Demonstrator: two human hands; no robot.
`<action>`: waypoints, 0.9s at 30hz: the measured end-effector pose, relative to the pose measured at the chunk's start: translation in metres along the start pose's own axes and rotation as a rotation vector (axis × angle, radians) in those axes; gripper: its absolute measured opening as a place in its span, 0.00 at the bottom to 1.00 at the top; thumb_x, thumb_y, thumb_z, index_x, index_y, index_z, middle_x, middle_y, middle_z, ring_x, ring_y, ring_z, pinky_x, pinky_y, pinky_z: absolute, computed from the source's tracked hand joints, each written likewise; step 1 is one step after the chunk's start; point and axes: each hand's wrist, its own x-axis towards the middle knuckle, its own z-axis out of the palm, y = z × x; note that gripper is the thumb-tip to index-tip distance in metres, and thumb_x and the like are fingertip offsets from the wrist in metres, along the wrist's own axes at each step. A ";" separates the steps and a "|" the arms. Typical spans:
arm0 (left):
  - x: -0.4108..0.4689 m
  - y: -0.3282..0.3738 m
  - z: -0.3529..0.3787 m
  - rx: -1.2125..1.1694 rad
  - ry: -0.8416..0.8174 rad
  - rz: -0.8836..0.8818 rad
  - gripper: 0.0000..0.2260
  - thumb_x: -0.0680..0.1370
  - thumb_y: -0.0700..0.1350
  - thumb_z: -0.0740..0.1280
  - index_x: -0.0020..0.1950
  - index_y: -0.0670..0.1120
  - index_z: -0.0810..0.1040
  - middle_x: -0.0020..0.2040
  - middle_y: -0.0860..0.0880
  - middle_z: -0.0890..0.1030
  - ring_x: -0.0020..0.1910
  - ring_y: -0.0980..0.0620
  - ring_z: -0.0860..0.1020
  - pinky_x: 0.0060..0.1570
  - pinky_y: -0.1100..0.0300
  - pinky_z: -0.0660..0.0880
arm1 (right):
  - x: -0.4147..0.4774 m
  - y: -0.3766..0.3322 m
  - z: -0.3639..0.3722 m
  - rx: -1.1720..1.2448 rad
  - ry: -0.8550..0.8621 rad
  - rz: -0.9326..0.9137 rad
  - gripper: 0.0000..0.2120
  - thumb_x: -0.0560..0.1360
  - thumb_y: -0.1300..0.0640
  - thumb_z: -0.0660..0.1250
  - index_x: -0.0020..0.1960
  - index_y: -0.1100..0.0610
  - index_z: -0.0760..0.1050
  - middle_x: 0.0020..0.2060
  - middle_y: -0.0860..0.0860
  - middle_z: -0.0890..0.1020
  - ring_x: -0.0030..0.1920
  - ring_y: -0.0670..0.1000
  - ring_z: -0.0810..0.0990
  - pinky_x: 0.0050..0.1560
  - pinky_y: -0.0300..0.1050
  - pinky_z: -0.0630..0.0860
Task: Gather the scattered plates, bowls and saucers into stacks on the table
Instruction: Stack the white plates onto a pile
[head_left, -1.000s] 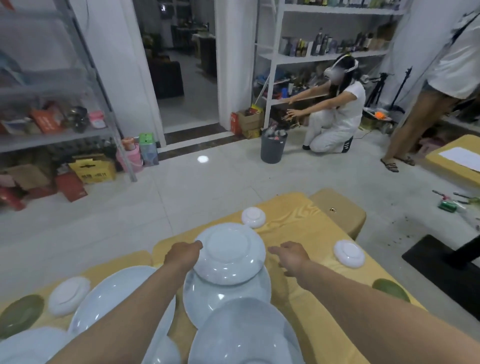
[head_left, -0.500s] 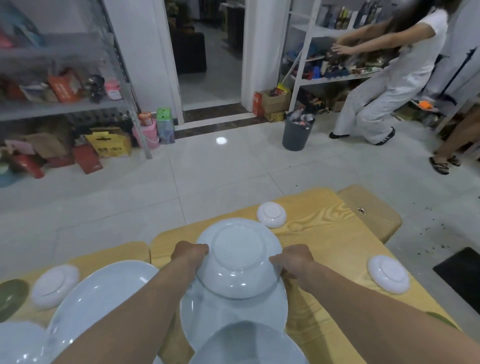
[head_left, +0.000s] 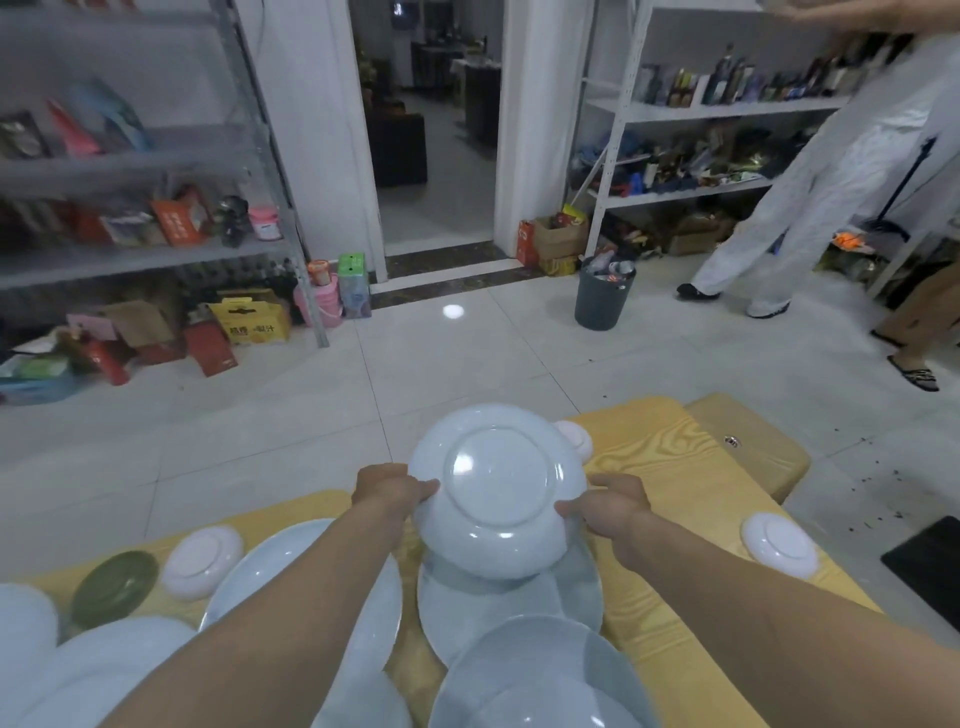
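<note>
An upside-down pale blue bowl (head_left: 498, 493) is held up over the yellow wooden table (head_left: 670, 457). My left hand (head_left: 389, 491) grips its left rim and my right hand (head_left: 613, 506) grips its right rim. Under it lies a large pale blue plate (head_left: 582, 592). Another large plate (head_left: 306, 577) lies left of it, partly under my left arm. White saucers sit upside down at the left (head_left: 205, 558), at the right (head_left: 779, 543) and behind the bowl (head_left: 574, 436). A dark green saucer (head_left: 114, 584) lies far left. More pale dishes (head_left: 535, 670) crowd the near edge.
A padded yellow stool (head_left: 748, 447) stands past the table's far right corner. A grey bin (head_left: 602, 296) sits on the tiled floor. Metal shelving lines both walls. A person in white (head_left: 810, 171) stands at the right shelves, and another person's sandalled foot (head_left: 914, 371) is at far right.
Both hands closed on the upside-down bowl's rim and raised it off the plate, tilting its base toward me. The person in white rose from kneeling to standing.
</note>
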 end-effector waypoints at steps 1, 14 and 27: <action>-0.008 0.003 -0.010 -0.039 -0.009 0.015 0.24 0.66 0.35 0.80 0.60 0.40 0.79 0.57 0.43 0.81 0.56 0.40 0.79 0.60 0.48 0.76 | -0.011 -0.006 0.002 0.022 0.006 -0.012 0.32 0.64 0.67 0.78 0.66 0.60 0.73 0.57 0.55 0.81 0.54 0.56 0.80 0.58 0.53 0.79; -0.117 0.012 -0.184 -0.465 -0.088 0.136 0.09 0.80 0.37 0.60 0.40 0.40 0.72 0.40 0.43 0.73 0.37 0.45 0.74 0.34 0.59 0.78 | -0.211 -0.039 0.090 0.722 0.048 -0.084 0.14 0.80 0.46 0.64 0.59 0.54 0.68 0.53 0.53 0.74 0.55 0.55 0.77 0.62 0.52 0.76; -0.160 -0.051 -0.359 -0.279 0.052 0.218 0.14 0.75 0.25 0.59 0.38 0.43 0.70 0.38 0.47 0.70 0.33 0.50 0.67 0.31 0.64 0.68 | -0.322 -0.036 0.202 0.364 -0.106 -0.192 0.09 0.79 0.64 0.55 0.48 0.55 0.73 0.39 0.52 0.74 0.36 0.51 0.71 0.36 0.44 0.70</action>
